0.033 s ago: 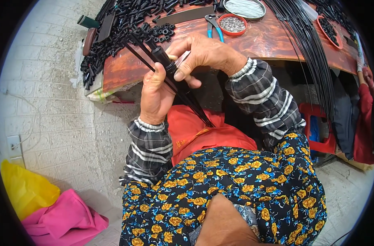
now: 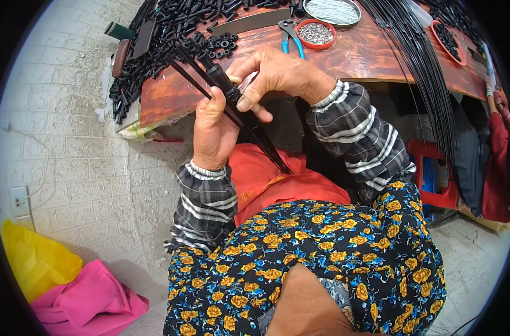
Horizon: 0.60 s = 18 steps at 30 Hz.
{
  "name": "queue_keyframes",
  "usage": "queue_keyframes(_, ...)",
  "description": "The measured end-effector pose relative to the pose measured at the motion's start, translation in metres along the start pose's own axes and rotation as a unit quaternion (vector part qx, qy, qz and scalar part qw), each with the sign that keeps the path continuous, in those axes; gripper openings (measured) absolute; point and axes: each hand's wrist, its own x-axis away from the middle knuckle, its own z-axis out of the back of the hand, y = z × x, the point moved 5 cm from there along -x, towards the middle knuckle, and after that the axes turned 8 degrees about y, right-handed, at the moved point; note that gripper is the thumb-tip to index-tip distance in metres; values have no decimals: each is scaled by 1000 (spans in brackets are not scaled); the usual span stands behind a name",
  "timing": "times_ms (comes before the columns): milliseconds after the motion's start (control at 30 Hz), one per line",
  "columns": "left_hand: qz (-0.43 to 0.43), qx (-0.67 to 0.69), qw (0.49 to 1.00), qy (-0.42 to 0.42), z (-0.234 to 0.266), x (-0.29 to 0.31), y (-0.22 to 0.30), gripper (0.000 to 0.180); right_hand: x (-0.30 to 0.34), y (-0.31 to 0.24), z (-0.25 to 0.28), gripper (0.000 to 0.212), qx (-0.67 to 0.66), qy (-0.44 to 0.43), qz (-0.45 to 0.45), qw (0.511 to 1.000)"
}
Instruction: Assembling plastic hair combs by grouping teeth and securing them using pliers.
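Above my lap, my left hand [image 2: 214, 136] is closed around a bundle of thin black rods [image 2: 267, 150], its thumb pressed along the near side. The rods slant from the red cloth [image 2: 316, 187] on my lap up toward the table, several ends sticking out past my fingers. Among them is a thicker black tubular fitting [image 2: 219, 77]. From the right, my right hand [image 2: 285, 74] pinches the bundle just below that fitting with bent thumb and forefinger. Whatever small piece lies between those fingertips is partly hidden.
Heaped black fittings [image 2: 148, 70] cover the table's [image 2: 372, 61] left and back. Blue-handled pliers [image 2: 291, 39] lie beside a red dish of small metal pieces [image 2: 316, 35] and a dish of white strips [image 2: 333, 11]. Long black rods [image 2: 420, 73] overhang the right edge, near another person's hand [image 2: 504, 103].
Both hands keep nearly the same grip on the rods. My right fingers have shifted very slightly at the fitting; a pale glint between them no longer shows.
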Motion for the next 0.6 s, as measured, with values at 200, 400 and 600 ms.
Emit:
queue_keyframes(200,-94,73,993,26,-1,-7,-17,44,11,9,-11,40,-154,42,-45,986)
queue_keyframes(400,-148,60,978,131,8,-6,-16,41,25,11,-23,38,-157,137,46,977)
queue_keyframes(600,-163,49,970,176,1,-1,-8,44,28,8,-21,16,91,264,235,931)
